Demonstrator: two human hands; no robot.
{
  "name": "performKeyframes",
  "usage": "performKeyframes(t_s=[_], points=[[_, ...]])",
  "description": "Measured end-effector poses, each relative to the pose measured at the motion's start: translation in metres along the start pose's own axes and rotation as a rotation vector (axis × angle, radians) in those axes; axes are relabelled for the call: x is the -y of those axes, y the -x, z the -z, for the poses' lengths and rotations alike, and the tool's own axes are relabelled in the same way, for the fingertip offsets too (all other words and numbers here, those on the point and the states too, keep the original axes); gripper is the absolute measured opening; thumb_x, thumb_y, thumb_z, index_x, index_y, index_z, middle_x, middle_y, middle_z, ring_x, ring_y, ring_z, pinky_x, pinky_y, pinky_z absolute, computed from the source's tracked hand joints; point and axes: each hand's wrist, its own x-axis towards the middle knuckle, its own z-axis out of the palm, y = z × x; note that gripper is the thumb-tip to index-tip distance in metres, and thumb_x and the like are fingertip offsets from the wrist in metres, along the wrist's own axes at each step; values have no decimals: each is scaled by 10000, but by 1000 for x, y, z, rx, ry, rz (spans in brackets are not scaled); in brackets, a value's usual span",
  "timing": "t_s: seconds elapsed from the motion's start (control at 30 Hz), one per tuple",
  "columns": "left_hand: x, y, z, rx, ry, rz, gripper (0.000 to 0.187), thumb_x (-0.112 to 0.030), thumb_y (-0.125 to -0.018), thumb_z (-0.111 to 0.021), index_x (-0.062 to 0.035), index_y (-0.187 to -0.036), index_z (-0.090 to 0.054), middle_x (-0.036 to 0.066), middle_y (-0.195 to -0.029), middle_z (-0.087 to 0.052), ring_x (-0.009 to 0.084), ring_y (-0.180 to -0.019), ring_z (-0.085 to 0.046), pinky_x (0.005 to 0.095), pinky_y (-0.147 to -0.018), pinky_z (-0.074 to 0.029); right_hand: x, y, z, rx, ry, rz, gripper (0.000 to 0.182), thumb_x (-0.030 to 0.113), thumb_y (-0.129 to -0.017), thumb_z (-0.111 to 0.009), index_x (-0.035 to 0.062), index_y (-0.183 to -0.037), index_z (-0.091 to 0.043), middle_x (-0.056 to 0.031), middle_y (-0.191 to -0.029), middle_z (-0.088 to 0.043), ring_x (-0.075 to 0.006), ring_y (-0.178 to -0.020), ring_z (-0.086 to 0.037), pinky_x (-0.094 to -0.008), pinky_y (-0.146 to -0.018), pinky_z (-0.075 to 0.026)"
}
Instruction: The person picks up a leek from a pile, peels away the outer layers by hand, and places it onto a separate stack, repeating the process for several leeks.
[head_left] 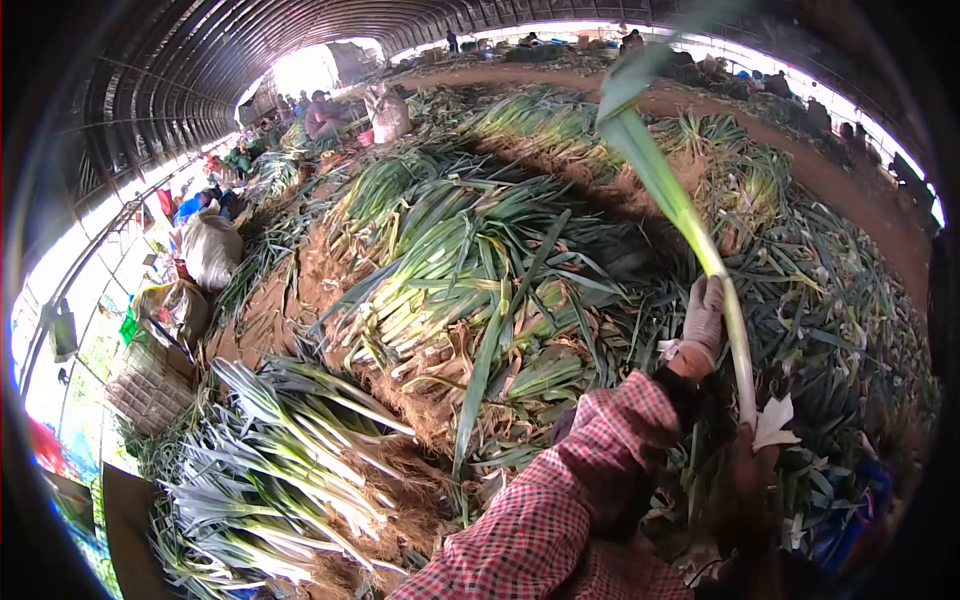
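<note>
A single long leek (738, 330) rises in front of me, tilted, with its white root end low and its green leaves blurred at the top. My left hand (702, 318), in a pale glove below a red checked sleeve, is closed against the stalk, fingers pointing up along it; the thumb is hidden. By the root end hangs a torn white piece of leek skin (775, 424). Brown, root-like strands below it are dim. My right hand does not show. Left of my arm lies a bunch of clean leeks (300, 470), roots toward me.
A large heap of untrimmed leeks (470, 270) fills the middle. Loose leaves (830, 330) cover the ground at right. White sacks (210, 248) and a wicker-like basket (150, 385) line the left side. Other people (322, 118) sit farther back under the arched roof.
</note>
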Motion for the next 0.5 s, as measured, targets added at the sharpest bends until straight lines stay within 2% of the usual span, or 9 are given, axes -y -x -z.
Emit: performKeyframes(t_s=[0.03, 0.1, 0.2, 0.23, 0.27, 0.3, 0.43, 0.5], points=[[1, 5, -6, -77, -83, 24, 329, -367, -880, -542, -126, -1069, -421, 11, -748, -489, 128, -562, -486, 277, -502, -458, -5, -5, -3, -122, 59, 116, 272, 122, -871, -542, -61, -1066, -495, -105, -839, -557, -200, -827, -564, -331, -765, -458], [8, 8, -8, -165, -173, 20, 388, -343, -840, -609, -141, -1075, -374, -8, -705, -466, 102, -534, -451, 248, -450, -408, -42, -4, -4, -183, 203, 296, 273, 162, -866, -535, -44, -1046, -529, -122, -869, -585, -218, -772, -571, -338, -710, -466], [-5, 19, -20, -308, -77, 43, 366, -302, -825, -639, -141, -1029, -381, -12, -680, -459, 91, -525, -446, 246, -429, -375, -65, -5, -15, -193, 40, 250, 234, 161, -864, -513, -35, -985, -549, -121, -877, -580, -215, -744, -566, -333, -657, -463], [-6, 15, -21, -339, -90, -60, 355, -281, -812, -660, -138, -986, -385, -16, -657, -455, 88, -513, -437, 240, -422, -355, -69, -7, -14, -152, -82, 216, 219, 149, -868, -509, -37, -980, -542, -104, -879, -572, -202, -734, -557, -321, -650, -457], [-7, 14, -21, -321, -103, -30, 350, -281, -812, -661, -137, -979, -389, -17, -657, -458, 86, -508, -432, 236, -425, -355, -73, -9, -15, -112, -203, 183, 205, 136, -872, -506, -38, -976, -534, -86, -881, -564, -189, -725, -548, -309, -643, -451], [-8, 15, -18, -303, -117, 1, 345, -281, -812, -662, -136, -972, -393, -19, -658, -460, 84, -502, -427, 232, -429, -355, -76, -14, -19, -188, -44, 289, 198, 164, -884, -486, -22, -930, -536, -73, -839, -548, -171, -715, -536, -296, -613, -437], [2, 11, -11, -267, -310, -32, 334, -286, -814, -658, -141, -990, -413, -26, -661, -464, 82, -485, -420, 225, -424, -358, -75, -15, -21, -8, -438, -134, 263, 196, -849, -513, -46, -952, -530, -134, -840, -559, -256, -697, -556, -344, -621, -464], [6, 16, -16, -136, -242, 8, 342, -287, -820, -651, -145, -1024, -416, -29, -658, -462, 82, -462, -414, 226, -406, -355, -60, -10, -19, 68, -480, -201, 253, 187, -827, -528, -36, -946, -537, -138, -828, -563, -269, -692, -560, -352, -614, -465]])
